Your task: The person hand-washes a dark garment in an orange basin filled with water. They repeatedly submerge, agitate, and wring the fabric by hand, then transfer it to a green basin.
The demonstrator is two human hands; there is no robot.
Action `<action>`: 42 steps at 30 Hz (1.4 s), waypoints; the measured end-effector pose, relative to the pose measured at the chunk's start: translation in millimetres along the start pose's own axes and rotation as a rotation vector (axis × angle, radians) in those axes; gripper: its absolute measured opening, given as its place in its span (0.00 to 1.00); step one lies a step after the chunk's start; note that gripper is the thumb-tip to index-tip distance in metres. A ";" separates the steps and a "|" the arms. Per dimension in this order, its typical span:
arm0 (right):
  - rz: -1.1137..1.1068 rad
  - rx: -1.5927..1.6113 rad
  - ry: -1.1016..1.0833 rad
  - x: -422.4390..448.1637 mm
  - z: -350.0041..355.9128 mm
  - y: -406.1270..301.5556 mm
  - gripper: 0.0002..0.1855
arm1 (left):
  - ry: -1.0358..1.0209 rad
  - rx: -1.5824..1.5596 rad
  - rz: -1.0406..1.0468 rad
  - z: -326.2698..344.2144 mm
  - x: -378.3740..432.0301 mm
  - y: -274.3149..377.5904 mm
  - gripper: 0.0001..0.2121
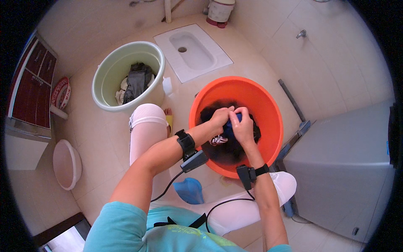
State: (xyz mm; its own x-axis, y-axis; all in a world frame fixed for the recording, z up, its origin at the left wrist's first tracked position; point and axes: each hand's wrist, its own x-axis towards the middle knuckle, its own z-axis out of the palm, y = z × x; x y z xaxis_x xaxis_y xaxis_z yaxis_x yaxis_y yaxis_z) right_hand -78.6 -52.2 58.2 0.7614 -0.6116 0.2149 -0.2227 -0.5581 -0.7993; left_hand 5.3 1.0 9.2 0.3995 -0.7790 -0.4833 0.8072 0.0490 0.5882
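An orange plastic tub point(274, 123) stands on the floor between my knees, with dark water and dark fabric point(207, 111) in it. Over its middle my left hand point(222, 118) and my right hand point(243, 126) meet at the fingertips. Both are closed on a blue cloth point(230, 129), which hangs down between them into the tub. Below my left hand lies a black-and-white patterned piece of fabric point(218, 140). The fingers hide part of the blue cloth.
A pale green tub point(107, 88) holding dark and light clothes stands front left. Beyond is a squat toilet point(201, 52). A grey appliance point(340, 176) borders the right side. A blue plastic scoop point(190, 190) lies near me, and a pale basin point(64, 165) leans at left.
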 end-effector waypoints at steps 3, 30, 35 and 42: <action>-0.082 -0.192 -0.067 -6.6 10.9 -18.6 0.13 | -0.222 -0.199 -0.034 -8.3 -2.5 4.4 0.14; 0.070 0.218 -0.204 17.7 -49.4 -11.5 0.10 | -0.420 1.324 0.517 26.4 -35.2 59.0 0.24; 0.163 0.396 -0.439 14.0 -62.0 2.8 0.20 | -0.385 1.586 0.502 31.1 -39.9 75.8 0.14; 0.071 0.088 -0.474 -8.5 -52.2 36.6 0.12 | -0.482 0.562 0.283 45.1 -66.5 103.1 0.07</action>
State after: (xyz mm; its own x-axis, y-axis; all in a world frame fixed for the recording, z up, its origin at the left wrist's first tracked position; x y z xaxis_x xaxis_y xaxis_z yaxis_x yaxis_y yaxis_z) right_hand -125.0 -96.7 56.4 0.9441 -0.3125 -0.1052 -0.2478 -0.4619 -0.8516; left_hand 42.4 29.7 131.3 0.2205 -0.9754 -0.0082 0.3118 0.0625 0.9481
